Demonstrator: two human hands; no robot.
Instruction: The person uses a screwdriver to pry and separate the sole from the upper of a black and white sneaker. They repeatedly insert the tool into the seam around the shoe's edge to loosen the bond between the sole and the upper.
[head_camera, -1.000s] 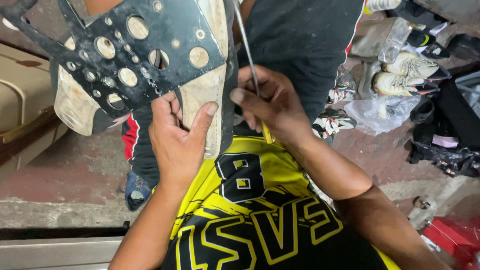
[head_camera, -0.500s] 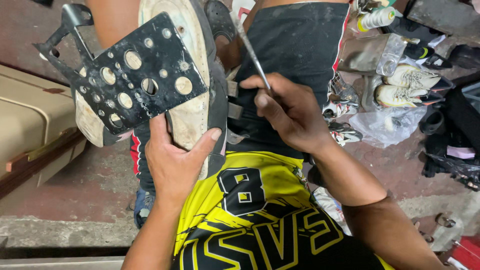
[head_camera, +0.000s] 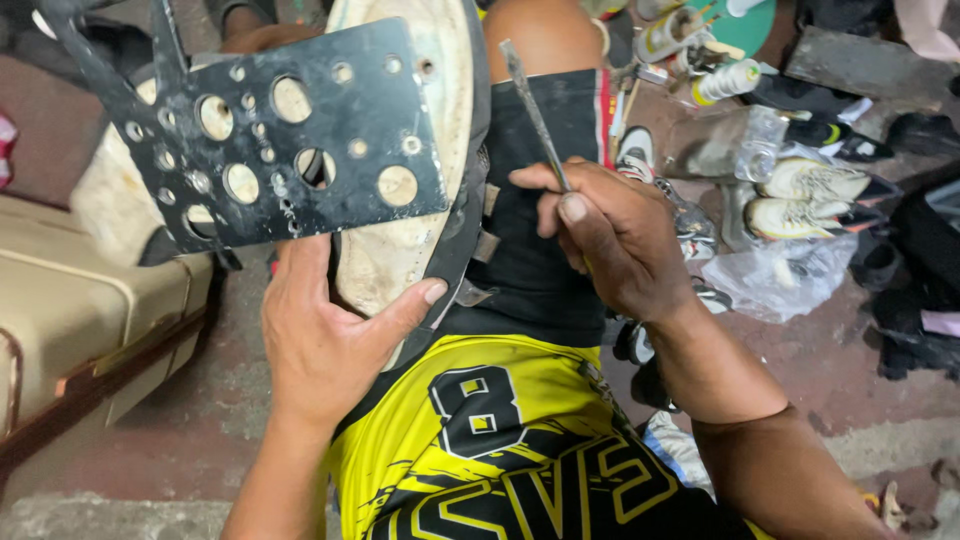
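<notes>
Left hand grips a worn off-white shoe sole from below, thumb pressed on its lower edge. The sole sits upturned on a black perforated metal plate, held over the lap. Right hand is closed around a thin grey metal tool, blade pointing up and away, just beside the sole's dark rim. Hands apart. Yellow and black jersey below. Beige case at left. Pale shoes and clear plastic bag lie on the floor at right.

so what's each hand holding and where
Left hand grips the worn shoe at its lower end; right hand pinches a thin metal tool by its lower shaft.
</notes>
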